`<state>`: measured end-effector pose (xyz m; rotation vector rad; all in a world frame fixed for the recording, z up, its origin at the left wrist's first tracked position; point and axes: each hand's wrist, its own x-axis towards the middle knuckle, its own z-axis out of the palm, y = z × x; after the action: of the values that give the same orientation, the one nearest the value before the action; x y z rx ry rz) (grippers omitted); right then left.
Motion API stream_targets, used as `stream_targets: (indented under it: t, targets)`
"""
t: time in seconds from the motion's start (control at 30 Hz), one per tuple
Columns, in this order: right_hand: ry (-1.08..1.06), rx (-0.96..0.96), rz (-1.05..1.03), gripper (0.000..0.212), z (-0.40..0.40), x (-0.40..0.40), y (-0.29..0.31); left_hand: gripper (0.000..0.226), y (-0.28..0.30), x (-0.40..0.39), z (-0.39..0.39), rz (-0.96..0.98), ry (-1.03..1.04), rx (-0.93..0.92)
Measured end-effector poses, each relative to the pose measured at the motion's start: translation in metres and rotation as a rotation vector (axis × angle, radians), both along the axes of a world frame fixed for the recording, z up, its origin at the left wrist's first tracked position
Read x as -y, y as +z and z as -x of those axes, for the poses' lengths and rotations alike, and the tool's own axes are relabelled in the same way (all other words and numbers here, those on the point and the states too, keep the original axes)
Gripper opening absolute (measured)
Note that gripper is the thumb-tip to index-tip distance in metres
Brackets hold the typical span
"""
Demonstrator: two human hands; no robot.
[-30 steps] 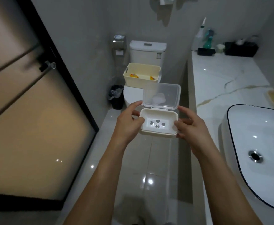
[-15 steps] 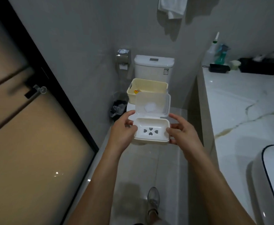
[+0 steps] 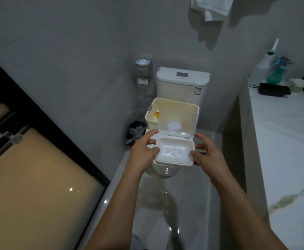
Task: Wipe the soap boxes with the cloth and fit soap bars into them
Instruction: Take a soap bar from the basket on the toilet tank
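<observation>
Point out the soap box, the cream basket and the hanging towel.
soap box [image 3: 174, 153]: head view, on the white tray's inner floor.
cream basket [image 3: 152, 117]: head view, on its left outer wall.
hanging towel [image 3: 212, 6]: head view, on the white cloth's middle.

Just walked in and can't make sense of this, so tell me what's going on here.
A person is standing in a bathroom, holding a white soap box in both hands, the left hand at its left side and the right hand at its right. Its clear lid stands open and no soap bar is inside. Ahead, a cream basket sits on the toilet.
</observation>
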<state>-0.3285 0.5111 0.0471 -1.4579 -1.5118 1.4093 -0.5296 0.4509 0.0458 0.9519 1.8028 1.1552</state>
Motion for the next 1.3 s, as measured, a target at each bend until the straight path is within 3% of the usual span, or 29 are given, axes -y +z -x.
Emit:
stream_targets:
  t: [0.2, 0.47, 0.93, 1.17, 1.3]
  targets:
    - [-0.060, 0.021, 0.053, 0.061, 0.024, -0.049, -0.036, 0.060, -0.041, -0.062, 0.024, 0.057, 0.025, 0.071]
    - [-0.196, 0.113, 0.116, 0.060, 0.077, -0.115, -0.089, 0.048, -0.098, -0.152, 0.080, 0.165, -0.104, 0.087]
    - [-0.269, 0.349, 0.300, 0.063, 0.139, -0.189, -0.196, 0.048, -0.214, -0.250, 0.142, 0.414, -0.289, 0.127]
    - [-0.230, 0.478, 0.370, 0.039, 0.139, -0.211, -0.282, 0.044, -0.303, -0.277, 0.135, 0.470, -0.304, -0.019]
    - [-0.202, 0.531, 0.402, 0.037, 0.137, -0.220, -0.327, 0.044, -0.346, -0.286, 0.123, 0.488, -0.337, -0.146]
